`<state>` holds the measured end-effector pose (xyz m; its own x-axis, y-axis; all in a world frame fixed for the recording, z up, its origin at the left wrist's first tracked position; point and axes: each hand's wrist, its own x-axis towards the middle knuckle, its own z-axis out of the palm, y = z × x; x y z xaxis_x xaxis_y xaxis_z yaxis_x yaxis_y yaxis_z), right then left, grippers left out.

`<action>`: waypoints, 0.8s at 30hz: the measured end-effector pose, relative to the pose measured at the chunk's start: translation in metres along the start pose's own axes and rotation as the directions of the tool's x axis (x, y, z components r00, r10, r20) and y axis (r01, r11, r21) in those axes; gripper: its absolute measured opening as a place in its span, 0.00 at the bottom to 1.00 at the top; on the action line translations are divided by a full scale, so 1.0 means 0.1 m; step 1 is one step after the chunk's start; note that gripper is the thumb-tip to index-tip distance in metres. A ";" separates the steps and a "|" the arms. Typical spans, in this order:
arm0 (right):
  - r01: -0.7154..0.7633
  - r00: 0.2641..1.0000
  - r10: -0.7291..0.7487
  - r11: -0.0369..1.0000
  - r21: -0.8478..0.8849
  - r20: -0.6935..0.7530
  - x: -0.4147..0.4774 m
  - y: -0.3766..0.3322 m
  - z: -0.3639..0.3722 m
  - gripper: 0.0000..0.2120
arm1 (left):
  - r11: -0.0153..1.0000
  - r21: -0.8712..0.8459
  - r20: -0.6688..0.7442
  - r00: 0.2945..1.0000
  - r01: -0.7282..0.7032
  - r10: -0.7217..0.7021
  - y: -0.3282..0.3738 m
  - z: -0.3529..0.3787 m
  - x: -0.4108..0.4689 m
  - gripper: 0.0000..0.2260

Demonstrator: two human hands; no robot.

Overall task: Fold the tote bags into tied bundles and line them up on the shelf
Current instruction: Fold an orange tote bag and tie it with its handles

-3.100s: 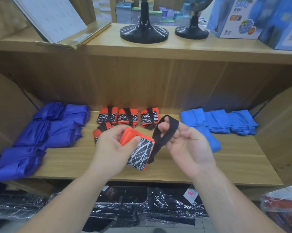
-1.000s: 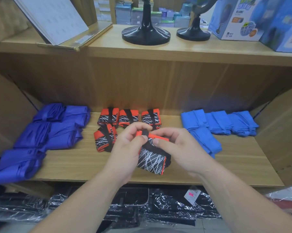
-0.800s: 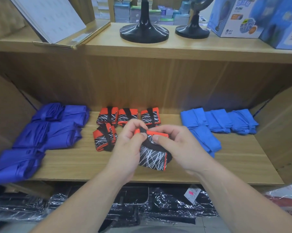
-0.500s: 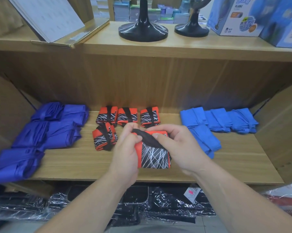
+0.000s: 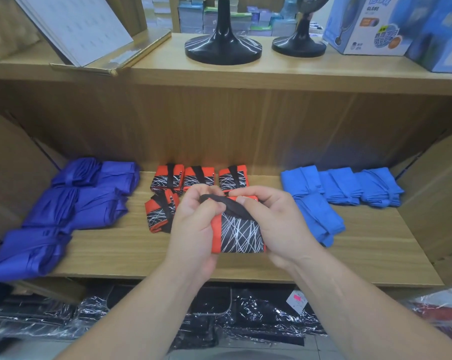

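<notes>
Head view, facing forward-down, close above shelf (image 5: 362,245)

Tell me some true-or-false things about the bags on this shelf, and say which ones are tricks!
1. The left hand and the right hand both hold the striped bundle. True.
2. Four more orange bundles lie on the shelf: a back row of three and a front bundle. True.
3. The light blue bags lie left of the orange ones. False: they lie on the right, and the purple-blue bags lie on the left.
4. The black strap dangles below the shelf. False: it lies across the striped bundle's top, under fingers of both hands.
</notes>
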<state>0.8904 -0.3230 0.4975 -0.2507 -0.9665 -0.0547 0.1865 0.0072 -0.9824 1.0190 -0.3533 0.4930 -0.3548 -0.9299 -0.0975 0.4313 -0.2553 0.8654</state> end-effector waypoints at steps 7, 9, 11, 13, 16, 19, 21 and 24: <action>0.055 0.998 -0.055 0.997 -0.054 -0.008 0.05 -0.05 -0.30 0.05 | 0.974 0.214 0.422 0.906 -0.074 -0.024 0.16 -0.33 0.13 0.13; 0.059 0.998 -0.060 0.997 -0.058 -0.011 0.04 -0.02 -0.30 0.05 | 0.962 0.251 0.473 0.881 -0.109 -0.024 0.19 -0.32 0.14 0.15; 0.072 0.997 -0.074 0.996 -0.054 -0.037 0.05 -0.02 -0.30 0.09 | 0.947 0.288 0.475 0.880 -0.140 -0.015 0.19 -0.28 0.15 0.16; 0.084 0.993 -0.088 0.995 -0.050 -0.072 0.07 -0.03 -0.31 0.12 | 0.913 0.346 0.415 0.908 -0.218 0.059 0.14 -0.25 0.16 0.14; 0.079 0.987 -0.080 0.997 -0.013 -0.142 0.11 -0.04 -0.31 0.13 | 0.805 0.492 0.303 0.932 -0.332 0.199 0.06 -0.20 0.19 0.16; 0.103 0.980 -0.109 0.994 -0.045 -0.165 0.11 0.01 -0.31 0.11 | 0.890 0.368 0.288 0.943 -0.271 0.168 0.07 -0.13 0.17 0.09; 0.124 0.977 -0.137 0.989 -0.085 -0.167 0.10 0.04 -0.33 0.07 | 0.902 0.361 0.270 0.952 -0.238 0.143 0.09 -0.10 0.16 0.12; 0.141 0.975 -0.156 0.985 -0.098 -0.159 0.07 0.04 -0.32 0.07 | 0.898 0.372 0.248 0.958 -0.234 0.147 0.09 -0.08 0.13 0.12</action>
<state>0.8587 -0.3218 0.4870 -0.4241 -0.9028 0.0712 0.0550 -0.1041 -0.9930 1.0245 -0.3695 0.4955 -0.4822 -0.8621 0.1556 0.1615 0.0871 0.9830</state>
